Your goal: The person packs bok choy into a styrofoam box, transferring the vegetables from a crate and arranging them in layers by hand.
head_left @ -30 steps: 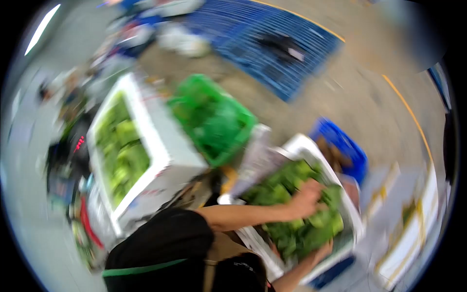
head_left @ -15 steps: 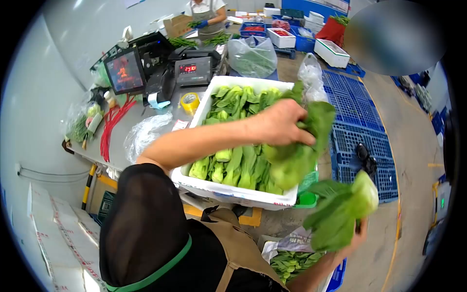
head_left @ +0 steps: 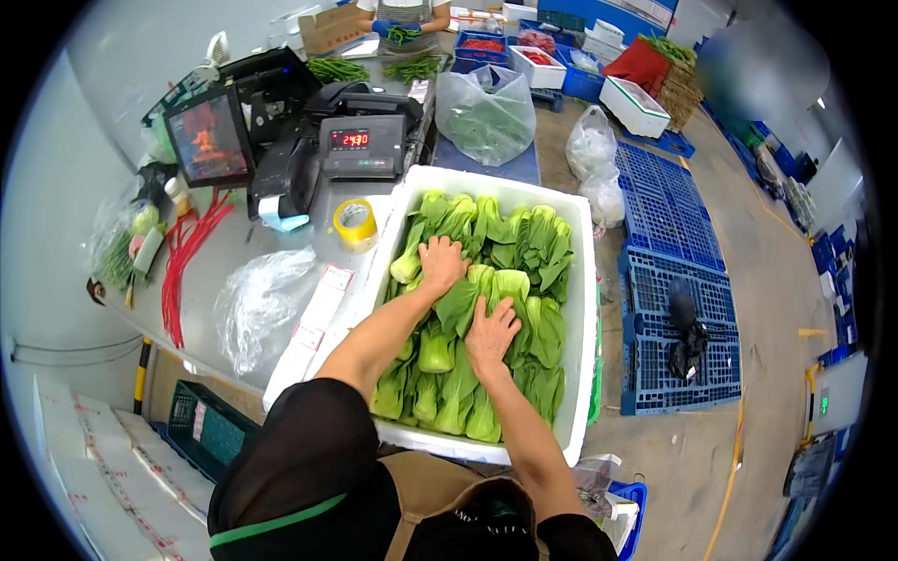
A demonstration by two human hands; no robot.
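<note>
A white foam box (head_left: 582, 280) in front of me holds rows of green bok choy (head_left: 458, 374). My left hand (head_left: 441, 266) rests on the bok choy toward the box's left side, fingers apart. Lower and to the right, my right hand (head_left: 492, 337) lies over the middle plants with its fingers spread. Leaves and pale stems show between and around both hands. The undersides of the fingers are hidden against the plants.
Left on the counter are yellow tape (head_left: 355, 224), a scale (head_left: 363, 148), a monitor (head_left: 210, 136), red ties (head_left: 187, 262) and clear plastic (head_left: 262, 304). Blue pallets (head_left: 687, 290) lie right on the floor. A gloved co-worker (head_left: 404, 23) handles green vegetables at the back.
Both hands held bok choy at the right, the right one beyond the box edge. Now both are inside the box on the plants. My view has shifted, showing more of the counter.
</note>
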